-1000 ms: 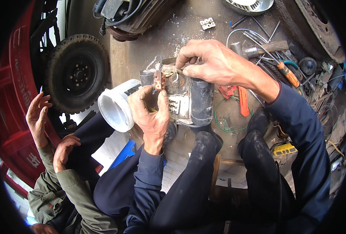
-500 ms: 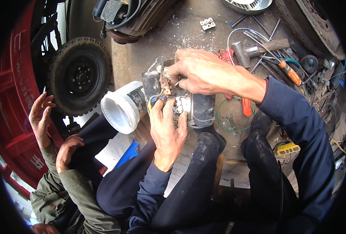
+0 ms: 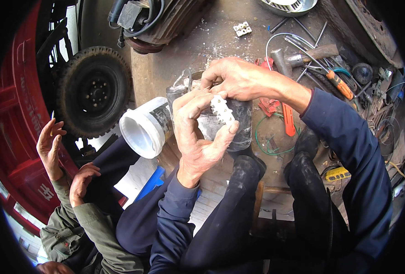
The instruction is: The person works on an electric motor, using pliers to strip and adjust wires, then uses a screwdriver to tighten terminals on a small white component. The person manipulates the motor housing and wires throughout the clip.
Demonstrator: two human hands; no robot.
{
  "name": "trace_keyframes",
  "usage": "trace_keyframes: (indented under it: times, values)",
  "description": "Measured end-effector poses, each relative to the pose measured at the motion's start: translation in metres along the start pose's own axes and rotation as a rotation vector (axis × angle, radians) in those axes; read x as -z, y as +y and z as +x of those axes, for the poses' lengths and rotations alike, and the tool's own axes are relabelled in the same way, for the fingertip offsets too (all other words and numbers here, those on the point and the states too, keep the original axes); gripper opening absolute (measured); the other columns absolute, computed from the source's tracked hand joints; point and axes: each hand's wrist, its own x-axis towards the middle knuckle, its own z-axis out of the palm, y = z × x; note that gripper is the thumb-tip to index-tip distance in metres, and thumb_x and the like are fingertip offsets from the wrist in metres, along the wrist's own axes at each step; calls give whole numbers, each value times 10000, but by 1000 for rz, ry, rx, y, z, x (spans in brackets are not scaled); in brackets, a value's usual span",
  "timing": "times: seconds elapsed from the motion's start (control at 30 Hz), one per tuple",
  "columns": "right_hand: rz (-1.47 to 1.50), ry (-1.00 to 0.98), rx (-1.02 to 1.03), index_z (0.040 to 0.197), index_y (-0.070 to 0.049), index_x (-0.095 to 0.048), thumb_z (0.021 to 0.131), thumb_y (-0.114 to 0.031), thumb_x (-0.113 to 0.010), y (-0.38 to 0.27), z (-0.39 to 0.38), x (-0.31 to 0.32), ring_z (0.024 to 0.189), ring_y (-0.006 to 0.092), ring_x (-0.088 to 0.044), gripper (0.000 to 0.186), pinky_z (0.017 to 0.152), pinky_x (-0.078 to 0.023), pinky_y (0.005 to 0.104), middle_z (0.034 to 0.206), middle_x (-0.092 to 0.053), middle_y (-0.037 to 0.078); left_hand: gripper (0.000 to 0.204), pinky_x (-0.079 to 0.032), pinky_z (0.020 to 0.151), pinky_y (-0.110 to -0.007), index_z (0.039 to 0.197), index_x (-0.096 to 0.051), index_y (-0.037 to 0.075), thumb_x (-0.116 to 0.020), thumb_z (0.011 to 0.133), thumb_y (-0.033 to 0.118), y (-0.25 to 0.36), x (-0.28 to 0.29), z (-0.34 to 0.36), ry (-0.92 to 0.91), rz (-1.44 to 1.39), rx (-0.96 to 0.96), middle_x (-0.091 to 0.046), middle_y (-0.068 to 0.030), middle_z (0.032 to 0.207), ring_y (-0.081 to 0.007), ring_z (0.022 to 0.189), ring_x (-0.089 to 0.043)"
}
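My left hand (image 3: 194,132) pinches a white terminal block (image 3: 221,109) between thumb and fingers, tilted and raised above a dirty machine. Two black cylinders belong to that machine: the larger cylinder (image 3: 240,128) is right of the block, and the smaller (image 3: 173,92) is partly hidden behind my left hand. My right hand (image 3: 243,78) has its fingers curled together over the machine's far side, close to the block's upper end. Whatever those fingertips grip is hidden. A grey cable (image 3: 189,77) loops up beside the smaller cylinder.
A white bucket (image 3: 141,132) lies tipped at left. Beyond it are a tyre (image 3: 95,91) and a co-worker's hands (image 3: 51,144). A motor (image 3: 168,23) and another terminal block (image 3: 242,29) sit farther off. At right are a hammer (image 3: 282,63), an orange-handled screwdriver (image 3: 339,85) and a yellow control box (image 3: 337,173).
My left hand has lifted the white terminal block off the machine and turned it upward. My right hand has shifted slightly right, its fingers still curled. The wired brown piece is now hidden.
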Motion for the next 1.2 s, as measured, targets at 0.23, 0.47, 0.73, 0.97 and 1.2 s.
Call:
trace_keyframes:
  times: [0.23, 0.47, 0.73, 0.97, 1.2]
  values:
    - [-36, -50, -4, 1064, -26, -788, 898, -209, -762, 1, 6, 3, 1005, 285, -709, 248, 882, -554, 418, 1059, -712, 158, 627, -627, 914, -365, 1401, -504, -11, -860, 898, 104, -12, 6, -23, 106, -121, 125, -498, -170, 1347, -264, 1120, -708]
    - [-95, -55, 125, 1028, -55, -795, 864, -213, -752, 5, 10, 6, 905, 288, -723, 231, 831, -553, 424, 926, -745, 138, 610, -638, 793, -312, 1384, -542, -12, -866, 891, 141, -15, 17, -29, 0, 139, 135, -551, -195, 1323, -232, 1053, -668]
    - [-105, -152, 73, 1064, -74, -785, 926, -280, -753, 9, 12, 9, 1086, 309, -653, 249, 939, -515, 435, 1018, -692, 136, 589, -605, 791, -359, 1463, -555, -20, -799, 949, 128, -20, 25, -9, -20, 460, 94, -605, -244, 1314, -320, 1057, -692]
    - [-98, -88, 150, 1009, -44, -765, 900, -265, -731, 16, 16, 5, 919, 296, -688, 250, 832, -525, 432, 927, -738, 136, 497, -597, 872, -418, 1413, -605, -17, -782, 970, 127, -26, 28, 9, -44, 573, 0, -657, -247, 1257, -380, 1084, -699]
    - [0, -142, 73, 1028, -56, -751, 940, -271, -751, 15, 13, 10, 1036, 274, -625, 232, 910, -500, 413, 978, -647, 104, 572, -594, 836, -353, 1348, -632, 8, -906, 859, 119, -22, 26, 11, 11, 459, 166, -672, -190, 1253, -287, 1028, -710]
